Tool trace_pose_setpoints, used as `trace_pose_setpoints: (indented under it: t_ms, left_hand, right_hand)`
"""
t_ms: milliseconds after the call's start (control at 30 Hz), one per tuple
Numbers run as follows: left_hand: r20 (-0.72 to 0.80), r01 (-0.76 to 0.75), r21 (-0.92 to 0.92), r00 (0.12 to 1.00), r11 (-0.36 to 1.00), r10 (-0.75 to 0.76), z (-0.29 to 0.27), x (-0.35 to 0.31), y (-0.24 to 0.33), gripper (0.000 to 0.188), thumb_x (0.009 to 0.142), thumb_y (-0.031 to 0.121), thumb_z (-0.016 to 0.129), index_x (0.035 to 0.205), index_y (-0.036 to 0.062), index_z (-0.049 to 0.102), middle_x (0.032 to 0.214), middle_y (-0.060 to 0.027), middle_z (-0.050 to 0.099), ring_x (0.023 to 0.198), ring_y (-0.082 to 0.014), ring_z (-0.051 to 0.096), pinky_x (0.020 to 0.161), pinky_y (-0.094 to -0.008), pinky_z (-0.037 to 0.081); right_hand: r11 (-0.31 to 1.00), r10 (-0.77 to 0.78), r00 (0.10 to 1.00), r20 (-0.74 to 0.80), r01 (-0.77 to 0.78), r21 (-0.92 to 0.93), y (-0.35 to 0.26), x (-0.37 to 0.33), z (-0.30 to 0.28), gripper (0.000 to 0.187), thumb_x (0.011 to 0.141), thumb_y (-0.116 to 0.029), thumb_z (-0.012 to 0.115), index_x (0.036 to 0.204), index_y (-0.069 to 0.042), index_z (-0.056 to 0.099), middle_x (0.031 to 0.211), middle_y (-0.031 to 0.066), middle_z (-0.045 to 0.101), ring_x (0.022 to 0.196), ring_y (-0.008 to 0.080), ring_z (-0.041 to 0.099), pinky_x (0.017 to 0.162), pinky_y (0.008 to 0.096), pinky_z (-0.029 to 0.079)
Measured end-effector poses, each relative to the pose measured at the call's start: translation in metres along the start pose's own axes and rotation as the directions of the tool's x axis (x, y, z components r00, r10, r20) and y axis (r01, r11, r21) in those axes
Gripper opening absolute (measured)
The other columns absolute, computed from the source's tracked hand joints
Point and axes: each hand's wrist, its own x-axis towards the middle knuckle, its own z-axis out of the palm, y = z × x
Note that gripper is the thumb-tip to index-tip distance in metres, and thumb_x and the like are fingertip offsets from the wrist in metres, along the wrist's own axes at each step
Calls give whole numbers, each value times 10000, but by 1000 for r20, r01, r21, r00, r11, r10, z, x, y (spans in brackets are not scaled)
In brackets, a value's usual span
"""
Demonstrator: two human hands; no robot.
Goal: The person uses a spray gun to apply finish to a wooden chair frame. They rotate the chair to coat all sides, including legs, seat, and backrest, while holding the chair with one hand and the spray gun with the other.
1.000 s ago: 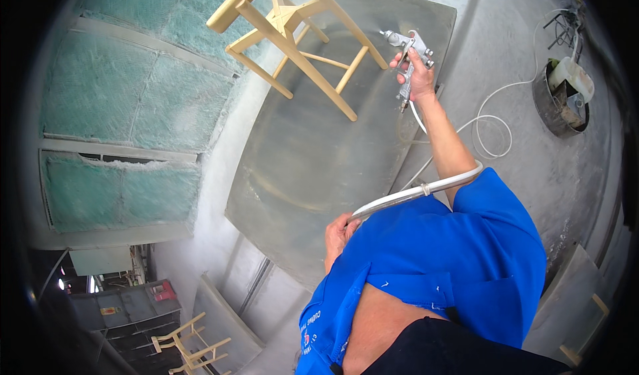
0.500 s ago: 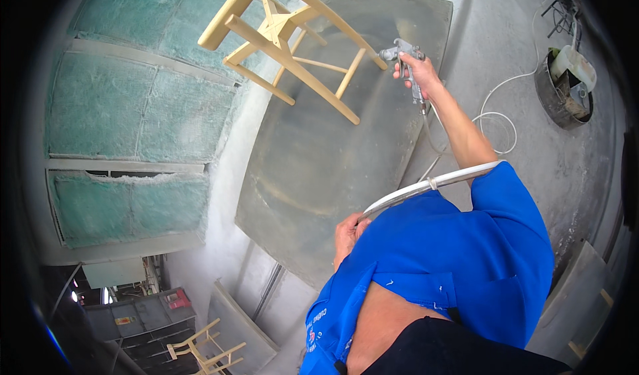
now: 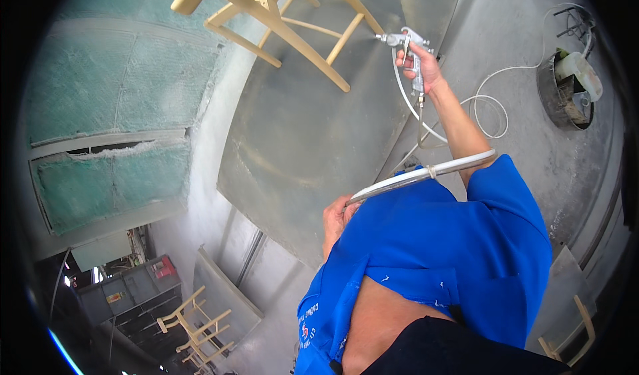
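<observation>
Fingers of the right hand [image 3: 421, 65] are wrapped tight around a silver spray gun [image 3: 405, 44]. Its tip points at a pale wooden chair [image 3: 279, 15], which hangs tilted just beside the gun, over a big grey board [image 3: 299, 148]. The left hand [image 3: 336, 218] is down near the blue shirt [image 3: 439, 255], well apart from the gun. It is closed around a white hose [image 3: 426, 174]. Green filter pads [image 3: 113, 102] cover the wall on the left. A round bucket [image 3: 566, 88] sits on the right.
</observation>
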Motion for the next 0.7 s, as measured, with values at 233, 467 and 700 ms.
trace_pose_setpoints:
  t_ms: [233, 467, 700]
  left_hand:
    - [-73, 212, 138, 976, 967, -204, -23, -36, -3, 218, 957, 219, 741, 1053, 23, 736, 800, -145, 712, 695, -236, 647, 647, -358, 504]
    - [-164, 339, -30, 926, 940, -339, -37, -80, -24, 294, 989, 289, 722, 1049, 2, 731, 737, -115, 670, 709, -149, 606, 639, -333, 490]
    - [-142, 249, 20, 959, 968, -244, -83, -110, -92, 255, 961, 218, 732, 1077, -10, 720, 753, -135, 686, 695, -186, 627, 662, -337, 509]
  right_hand:
    - [961, 107, 855, -507, -220, -169, 113, 2, -74, 307, 1035, -337, 616, 1161, -59, 645, 927, 64, 702, 762, 152, 714, 450, 247, 426]
    - [857, 42, 781, -623, -348, -379, 181, -15, -89, 292, 999, -316, 663, 1190, -95, 659, 881, 48, 697, 709, 155, 696, 505, 290, 462]
    - [-230, 38, 997, 61, 68, -971, 245, -71, -20, 466, 964, -193, 616, 1425, -231, 567, 986, 161, 751, 867, 373, 747, 785, 462, 601]
